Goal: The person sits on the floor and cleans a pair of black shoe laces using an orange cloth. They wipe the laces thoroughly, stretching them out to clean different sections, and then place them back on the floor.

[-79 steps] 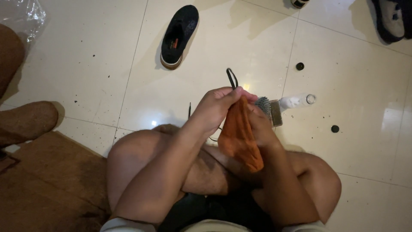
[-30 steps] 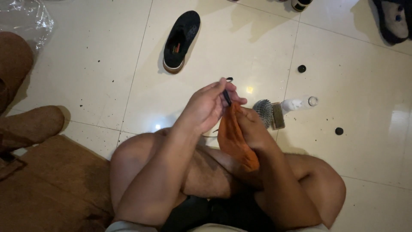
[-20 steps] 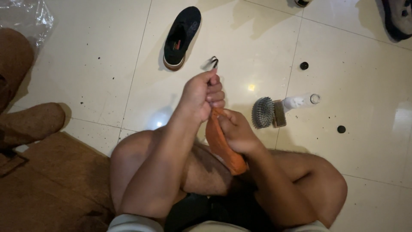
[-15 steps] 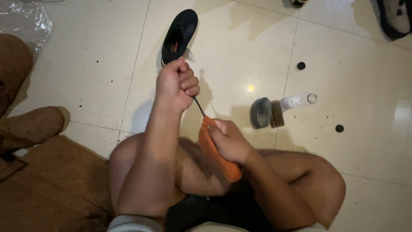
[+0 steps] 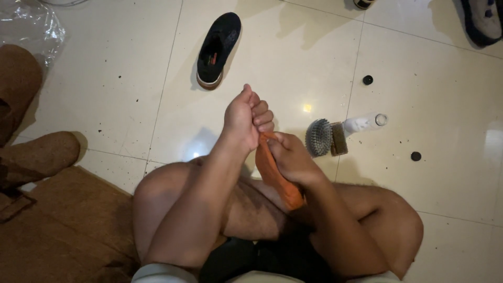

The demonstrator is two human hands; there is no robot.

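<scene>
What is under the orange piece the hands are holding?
Under the orange piece are the person's crossed bare legs. Its lower end is hidden behind the right hand and forearm.

Bare tile [image 5: 120, 89] lies open far left of the hands; the dark shoe [image 5: 217, 50] stands ahead, and the brush [image 5: 325, 138], probably wire-bristled, crowds the right.

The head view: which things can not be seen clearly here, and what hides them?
- Orange piece: head view, shape unclear; the right hand and left hand cover its top.
- Left fist's contents: head view, hidden by closed fingers.
- Dark shoe at top right: head view, cut off by the frame edge.
- Small black dots on the tiled floor: head view, too small to identify.
</scene>
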